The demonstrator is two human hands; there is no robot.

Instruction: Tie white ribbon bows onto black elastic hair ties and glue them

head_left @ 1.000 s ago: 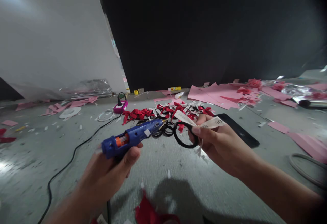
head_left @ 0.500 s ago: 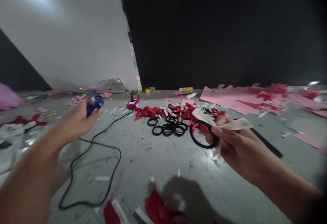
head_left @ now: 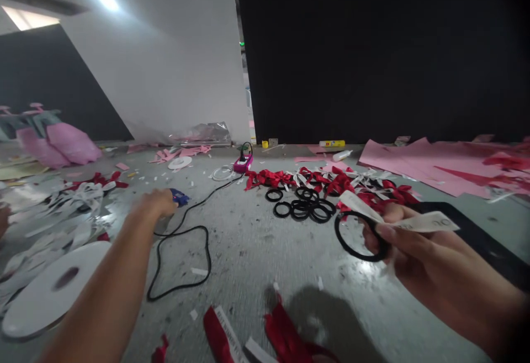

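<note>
The right hand (head_left: 418, 258), at the lower right of the frame, pinches a black hair ring (head_left: 359, 236) together with a white printed ribbon strip (head_left: 414, 220) between thumb and fingers. The ring stands nearly upright, its open face toward the camera, and projects leftward from the fingertips. The strip's long axis runs left to right with a slight downward tilt at its upper left end; its right end extends past the thumb. The left hand (head_left: 159, 204), at left of centre, is extended forward and closed over a blue glue gun (head_left: 179, 196) at floor level; only the tool's blue end shows beyond the fingers, pointing right. A black power cord (head_left: 182, 258) loops across the grey floor (head_left: 256, 263) from the gun toward a pink socket block (head_left: 243, 163) farther back. Between the two hands, farther away, lies a cluster of loose black rings (head_left: 304, 208), with a row of red ribbon bows (head_left: 323, 180) just behind it. Pink paper sheets (head_left: 434, 164) cover the floor at the right. A white tape roll (head_left: 49, 291) lies at the lower left. Red ribbon scraps (head_left: 285, 335) lie at the bottom centre.
</note>
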